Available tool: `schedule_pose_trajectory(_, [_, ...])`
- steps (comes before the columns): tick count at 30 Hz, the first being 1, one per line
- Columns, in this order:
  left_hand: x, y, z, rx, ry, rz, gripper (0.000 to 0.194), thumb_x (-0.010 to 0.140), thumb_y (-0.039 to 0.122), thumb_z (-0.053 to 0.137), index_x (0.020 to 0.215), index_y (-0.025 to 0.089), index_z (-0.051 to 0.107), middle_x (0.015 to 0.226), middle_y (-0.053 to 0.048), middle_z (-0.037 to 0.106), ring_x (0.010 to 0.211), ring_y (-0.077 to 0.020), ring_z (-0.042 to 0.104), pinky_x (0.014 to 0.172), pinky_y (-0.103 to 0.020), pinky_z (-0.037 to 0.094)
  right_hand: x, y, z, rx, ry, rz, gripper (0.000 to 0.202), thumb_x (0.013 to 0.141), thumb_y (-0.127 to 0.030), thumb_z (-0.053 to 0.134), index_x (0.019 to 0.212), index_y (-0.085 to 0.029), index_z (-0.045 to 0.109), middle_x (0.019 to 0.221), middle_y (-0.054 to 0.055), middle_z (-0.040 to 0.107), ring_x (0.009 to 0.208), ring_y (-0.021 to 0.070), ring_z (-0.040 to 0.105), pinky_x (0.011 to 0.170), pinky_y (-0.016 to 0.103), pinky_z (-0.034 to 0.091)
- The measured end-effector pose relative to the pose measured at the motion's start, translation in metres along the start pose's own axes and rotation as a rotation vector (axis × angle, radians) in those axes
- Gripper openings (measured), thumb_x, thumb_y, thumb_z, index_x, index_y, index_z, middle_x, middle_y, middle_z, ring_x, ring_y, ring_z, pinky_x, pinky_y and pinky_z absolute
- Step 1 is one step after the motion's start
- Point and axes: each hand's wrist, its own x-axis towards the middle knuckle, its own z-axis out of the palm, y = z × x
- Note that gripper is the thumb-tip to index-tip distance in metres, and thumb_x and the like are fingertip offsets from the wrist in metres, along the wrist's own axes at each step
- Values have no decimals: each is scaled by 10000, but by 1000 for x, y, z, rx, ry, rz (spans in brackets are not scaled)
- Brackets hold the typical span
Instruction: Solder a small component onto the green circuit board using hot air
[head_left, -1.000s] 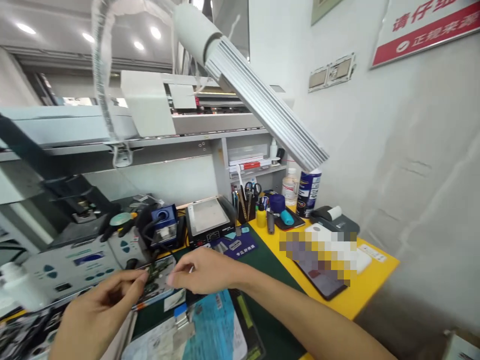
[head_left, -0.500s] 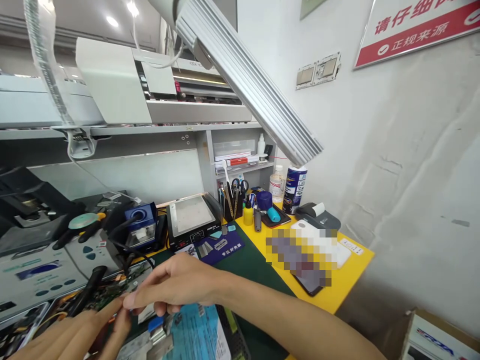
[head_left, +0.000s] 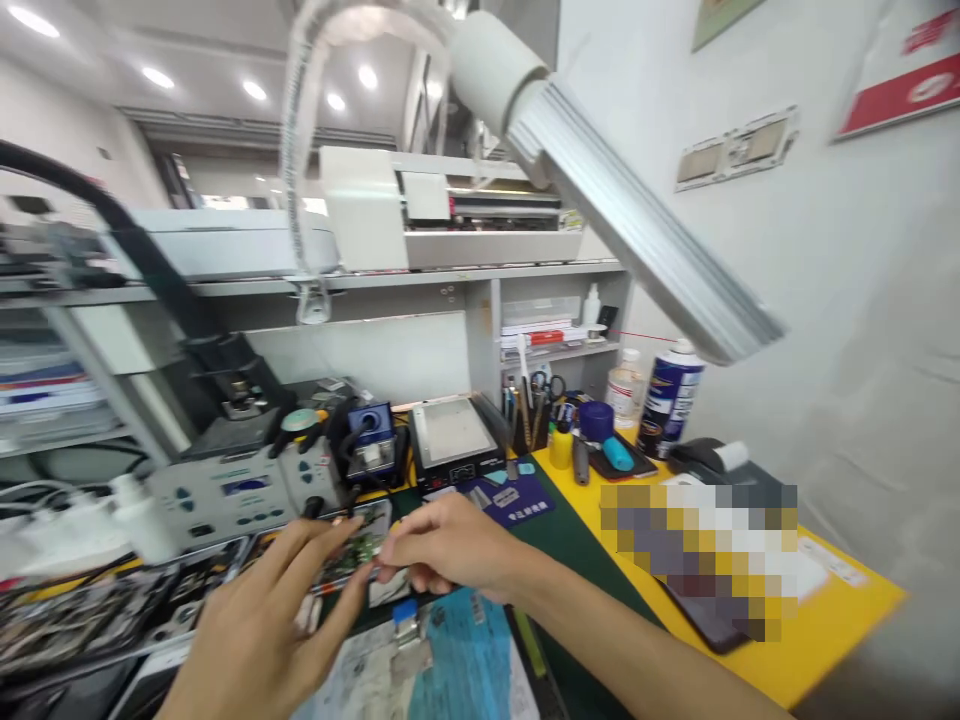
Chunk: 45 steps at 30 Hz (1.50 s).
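My left hand (head_left: pixel 274 610) is open, its index finger and thumb spread apart above the parts on the bench. Its thumb tip comes close to the fingertips of my right hand (head_left: pixel 457 540). The right thumb and fingers are pressed together; whatever they pinch is too small or hidden to make out. Behind the fingers lies a green circuit board (head_left: pixel 360 550), partly covered by my left hand. Below my hands are a blue printed sheet (head_left: pixel 469 655) and a small metal piece with a blue end (head_left: pixel 406 622).
A heating plate (head_left: pixel 454 430), blue soldering station part (head_left: pixel 373 440) and grey control unit (head_left: pixel 244 490) line the back. Phone parts (head_left: pixel 82 620) crowd the left. A lamp (head_left: pixel 645 210) hangs overhead. A spray can (head_left: pixel 670 400) and yellow bottle (head_left: pixel 560 447) stand right.
The view has swung left, so the scene sits further right. My left index finger has lifted away from the right fingertips, opening a gap to the thumb. My right hand stays pinched.
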Motion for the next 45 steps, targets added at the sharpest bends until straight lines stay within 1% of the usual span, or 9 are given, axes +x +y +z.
schedule_pose_trajectory(4, [12, 5, -13, -80, -113, -4, 248, 962, 269, 593, 1208, 245, 611, 1026, -34, 661, 726, -121, 658, 584, -204, 512, -2, -3, 1, -51, -29, -20, 240, 847, -363, 732, 738, -153, 766, 497, -46, 572, 382, 58, 389, 391, 207, 279])
schedule_pose_trajectory(12, [-7, -1, -15, -166, -111, -45, 279, 933, 184, 599, 1211, 195, 606, 1023, -74, 675, 871, -190, 663, 674, -300, 531, -3, -2, 8, -160, -79, 5, 400, 886, -527, 705, 768, -150, 766, 494, -45, 522, 427, 76, 362, 440, 228, 289])
schedule_pose_trajectory(15, [-12, -6, -17, -203, -78, -42, 274, 914, 165, 621, 1187, 179, 620, 952, -62, 668, 810, -171, 646, 669, -298, 526, -4, 1, 10, -195, -70, 1, 341, 892, -488, 725, 925, -151, 767, 576, -41, 549, 496, 87, 418, 486, 227, 325])
schedule_pose_trajectory(19, [-14, -7, -20, -211, -43, -49, 273, 901, 145, 628, 1173, 167, 629, 927, -61, 663, 797, -165, 642, 670, -301, 525, -9, 4, 16, -388, 66, -123, 306, 930, -405, 699, 1164, -208, 714, 781, -11, 630, 679, 138, 531, 610, 259, 421])
schedule_pose_trajectory(24, [-14, -2, -23, -197, -42, -52, 260, 892, 146, 632, 1152, 157, 632, 980, -78, 675, 849, -184, 673, 681, -319, 535, -15, 6, 23, -614, 176, -234, 254, 978, -418, 616, 1138, -260, 734, 793, -5, 668, 687, 168, 563, 606, 290, 447])
schedule_pose_trajectory(28, [-15, -2, -23, -226, -67, -82, 261, 904, 163, 624, 1165, 162, 630, 982, -75, 672, 847, -189, 669, 697, -339, 533, -15, 7, 22, -623, 178, -258, 269, 982, -430, 606, 1157, -280, 745, 926, 28, 728, 818, 214, 641, 702, 334, 505])
schedule_pose_trajectory(31, [-16, -4, -21, -273, -108, -126, 244, 921, 179, 604, 1163, 168, 629, 985, -75, 667, 857, -192, 660, 719, -351, 533, -13, 7, 21, -599, 171, -237, 292, 976, -468, 605, 1139, -285, 764, 849, 29, 704, 862, 241, 656, 734, 352, 515])
schedule_pose_trajectory(38, [-15, -3, -19, -374, -125, -153, 181, 964, 165, 549, 1113, 170, 651, 925, -56, 656, 809, -158, 615, 716, -310, 497, -13, 2, 22, -516, 139, -236, 292, 976, -467, 600, 1022, -268, 809, 859, 32, 728, 663, 172, 541, 600, 302, 446])
schedule_pose_trajectory(45, [-9, 4, -24, -620, -277, -480, 143, 955, 321, 569, 989, 232, 675, 807, 5, 604, 648, -121, 513, 575, -257, 408, -13, 3, 25, -418, 143, -160, 309, 949, -489, 626, 946, -241, 811, 651, 2, 638, 577, 152, 531, 534, 271, 397])
